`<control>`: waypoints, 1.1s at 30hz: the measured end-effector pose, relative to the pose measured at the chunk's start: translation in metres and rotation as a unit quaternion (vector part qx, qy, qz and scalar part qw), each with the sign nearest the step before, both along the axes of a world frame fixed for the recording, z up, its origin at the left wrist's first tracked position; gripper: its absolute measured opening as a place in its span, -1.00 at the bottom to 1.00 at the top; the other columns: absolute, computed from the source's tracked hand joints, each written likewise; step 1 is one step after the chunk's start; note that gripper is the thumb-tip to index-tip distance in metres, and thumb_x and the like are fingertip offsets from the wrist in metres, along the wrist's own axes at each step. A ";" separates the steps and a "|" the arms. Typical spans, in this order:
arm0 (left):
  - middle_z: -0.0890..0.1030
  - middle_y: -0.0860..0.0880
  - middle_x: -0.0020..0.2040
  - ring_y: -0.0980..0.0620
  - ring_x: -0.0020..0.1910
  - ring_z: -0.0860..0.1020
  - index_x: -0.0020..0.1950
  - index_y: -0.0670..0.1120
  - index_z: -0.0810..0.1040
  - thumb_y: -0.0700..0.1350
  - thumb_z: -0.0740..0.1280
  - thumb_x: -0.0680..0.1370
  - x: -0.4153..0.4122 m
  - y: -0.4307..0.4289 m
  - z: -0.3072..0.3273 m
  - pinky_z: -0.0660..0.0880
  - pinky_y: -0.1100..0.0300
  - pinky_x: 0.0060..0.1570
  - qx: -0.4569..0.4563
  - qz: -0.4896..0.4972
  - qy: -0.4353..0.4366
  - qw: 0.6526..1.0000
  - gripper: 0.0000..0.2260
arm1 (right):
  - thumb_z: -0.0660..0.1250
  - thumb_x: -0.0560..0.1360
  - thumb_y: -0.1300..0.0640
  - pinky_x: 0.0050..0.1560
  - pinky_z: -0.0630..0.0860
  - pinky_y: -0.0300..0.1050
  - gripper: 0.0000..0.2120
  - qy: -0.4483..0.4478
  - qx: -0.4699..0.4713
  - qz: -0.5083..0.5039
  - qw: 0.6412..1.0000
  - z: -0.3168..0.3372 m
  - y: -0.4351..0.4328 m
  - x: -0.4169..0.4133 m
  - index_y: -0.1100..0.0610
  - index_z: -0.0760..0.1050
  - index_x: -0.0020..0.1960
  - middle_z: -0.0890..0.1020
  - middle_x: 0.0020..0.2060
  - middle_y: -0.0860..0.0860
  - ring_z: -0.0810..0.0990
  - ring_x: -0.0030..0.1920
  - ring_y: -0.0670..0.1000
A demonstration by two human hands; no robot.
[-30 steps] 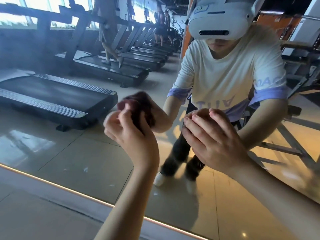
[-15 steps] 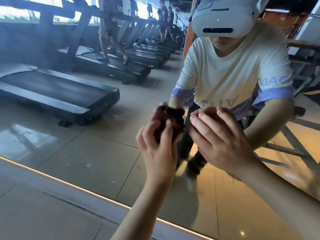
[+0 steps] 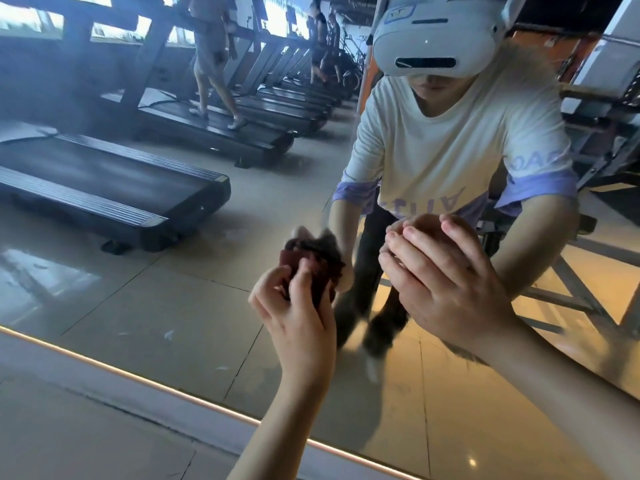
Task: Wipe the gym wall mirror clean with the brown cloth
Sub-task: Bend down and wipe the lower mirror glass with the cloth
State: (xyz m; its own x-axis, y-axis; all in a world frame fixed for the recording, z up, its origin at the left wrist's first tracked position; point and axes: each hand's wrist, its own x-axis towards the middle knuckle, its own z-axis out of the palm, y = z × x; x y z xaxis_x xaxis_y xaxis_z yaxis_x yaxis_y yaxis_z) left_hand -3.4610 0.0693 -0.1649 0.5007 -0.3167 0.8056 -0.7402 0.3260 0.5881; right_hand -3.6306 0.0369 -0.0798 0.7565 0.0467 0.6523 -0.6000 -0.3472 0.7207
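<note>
The gym wall mirror point(image 3: 145, 306) fills most of the head view, its lit lower edge running from left down to the bottom right. My left hand point(image 3: 298, 317) presses a bunched brown cloth point(image 3: 320, 263) against the glass at mid-height, fingers curled around it. My right hand point(image 3: 446, 289) rests flat against the mirror just to the right, fingers together and extended, with nothing in it. The cloth's far side is hidden against the glass.
The mirror reflects a row of black treadmills point(image 3: 114, 188), people walking on them, and me in a white shirt and headset. Small smudges point(image 3: 169, 334) mark the glass low on the left. A grey floor strip point(image 3: 86, 424) lies below the mirror's edge.
My left hand has carried the cloth rightward across the glass from the left, then slightly down and back left. My right hand has stayed planted on the mirror.
</note>
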 end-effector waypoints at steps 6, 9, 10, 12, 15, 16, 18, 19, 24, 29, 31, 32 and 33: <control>0.39 -0.33 0.17 -0.10 0.13 0.30 0.21 -0.15 0.38 -0.22 0.26 0.56 0.009 -0.009 0.023 0.16 0.31 0.33 -0.009 0.024 0.111 0.994 -0.77 | 0.22 0.56 0.20 0.38 0.34 0.17 -0.73 0.000 0.004 0.012 1.000 0.002 0.000 0.001 0.18 0.56 0.21 0.53 0.26 0.12 0.48 0.28 0.09; 0.36 -0.25 0.18 -0.12 0.13 0.30 0.22 -0.13 0.37 -0.18 0.23 0.56 0.006 0.004 0.008 0.29 0.07 0.23 0.017 -0.020 0.067 0.997 -0.76 | 0.21 0.55 0.20 0.41 0.30 0.16 -0.72 0.004 0.017 0.007 1.000 0.003 0.001 0.000 0.17 0.54 0.23 0.51 0.27 0.11 0.47 0.29 0.09; 0.38 -0.30 0.16 -0.12 0.12 0.30 0.21 -0.14 0.38 -0.19 0.23 0.56 0.012 0.001 0.011 0.28 0.08 0.22 0.012 -0.017 0.064 0.998 -0.77 | 0.21 0.55 0.20 0.42 0.29 0.16 -0.72 0.003 0.024 0.006 1.000 0.004 0.002 0.001 0.17 0.53 0.23 0.51 0.27 0.11 0.47 0.29 0.08; 0.41 -0.37 0.12 -0.11 0.10 0.30 0.19 -0.19 0.41 -0.23 0.25 0.55 0.029 -0.011 0.028 0.19 0.24 0.28 -0.009 0.012 0.096 0.995 -0.78 | 0.21 0.55 0.22 0.43 0.27 0.16 -0.73 -0.007 0.043 0.011 0.999 0.005 0.004 0.003 0.16 0.54 0.20 0.51 0.25 0.10 0.47 0.28 0.09; 0.41 -0.34 0.13 -0.10 0.10 0.29 0.16 -0.32 0.48 -0.27 0.28 0.55 0.047 -0.020 0.046 0.13 0.33 0.23 -0.018 0.033 0.182 0.983 -0.79 | 0.22 0.54 0.24 0.40 0.29 0.19 -0.76 -0.011 0.062 0.019 0.998 0.004 0.006 0.012 0.17 0.58 0.15 0.56 0.22 0.10 0.48 0.26 0.09; 0.41 -0.34 0.13 -0.07 0.10 0.28 0.17 -0.31 0.48 -0.27 0.28 0.55 0.045 -0.017 0.043 0.14 0.35 0.23 -0.014 0.028 0.181 0.983 -0.78 | 0.21 0.55 0.25 0.38 0.32 0.19 -0.75 -0.006 0.065 0.022 0.998 0.004 0.006 0.017 0.18 0.60 0.14 0.60 0.20 0.11 0.49 0.26 0.09; 0.40 -0.34 0.14 -0.06 0.10 0.29 0.20 -0.20 0.43 -0.24 0.26 0.55 0.037 -0.008 0.030 0.10 0.43 0.28 -0.002 0.004 0.133 0.991 -0.78 | 0.20 0.57 0.24 0.32 0.38 0.20 -0.75 -0.004 0.066 0.032 0.997 0.005 0.004 0.028 0.19 0.62 0.12 0.66 0.14 0.12 0.50 0.24 0.09; 0.39 -0.31 0.16 -0.07 0.11 0.29 0.21 -0.14 0.40 -0.21 0.25 0.55 0.035 -0.003 0.024 0.10 0.44 0.28 0.009 -0.012 0.105 0.994 -0.77 | 0.20 0.58 0.24 0.30 0.40 0.21 -0.75 -0.006 0.066 0.037 0.997 0.005 0.002 0.034 0.19 0.63 0.11 0.67 0.12 0.12 0.50 0.23 0.08; 0.37 -0.24 0.15 -0.05 0.07 0.27 0.16 -0.06 0.37 -0.27 0.28 0.55 0.071 -0.014 0.029 0.17 0.24 0.21 0.006 0.021 0.119 0.993 -0.77 | 0.23 0.55 0.25 0.35 0.37 0.20 -0.79 -0.007 0.057 0.039 0.998 0.002 -0.003 0.043 0.18 0.56 0.13 0.53 0.19 0.10 0.49 0.23 0.08; 0.34 -0.17 0.18 -0.10 0.10 0.30 0.21 -0.08 0.40 -0.28 0.34 0.53 0.060 -0.005 0.005 0.21 0.27 0.27 0.020 0.003 0.036 0.999 -0.71 | 0.22 0.54 0.24 0.40 0.30 0.18 -0.77 -0.008 0.048 0.034 0.998 -0.001 -0.004 0.043 0.17 0.54 0.15 0.51 0.21 0.10 0.48 0.25 0.08; 0.32 -0.11 0.16 -0.14 0.10 0.32 0.23 -0.06 0.43 -0.26 0.42 0.49 0.049 0.006 -0.016 0.32 0.09 0.23 0.044 -0.042 -0.072 0.996 -0.64 | 0.22 0.54 0.24 0.42 0.29 0.18 -0.76 -0.004 0.051 0.027 0.998 -0.002 -0.004 0.041 0.17 0.54 0.17 0.51 0.22 0.10 0.47 0.26 0.08; 0.33 -0.11 0.17 -0.15 0.10 0.32 0.23 -0.05 0.44 -0.25 0.43 0.48 0.052 0.007 -0.020 0.34 0.07 0.21 0.045 -0.047 -0.105 0.992 -0.63 | 0.22 0.54 0.23 0.42 0.28 0.18 -0.76 -0.003 0.051 0.025 0.998 -0.002 -0.004 0.040 0.17 0.53 0.17 0.51 0.22 0.10 0.47 0.26 0.08; 0.33 -0.12 0.16 -0.15 0.10 0.32 0.22 -0.05 0.45 -0.24 0.41 0.50 0.057 0.003 -0.019 0.32 0.13 0.23 0.039 -0.037 -0.100 0.993 -0.67 | 0.21 0.54 0.23 0.42 0.28 0.17 -0.76 -0.003 0.048 0.024 0.999 -0.002 -0.005 0.040 0.17 0.53 0.17 0.51 0.22 0.10 0.48 0.25 0.08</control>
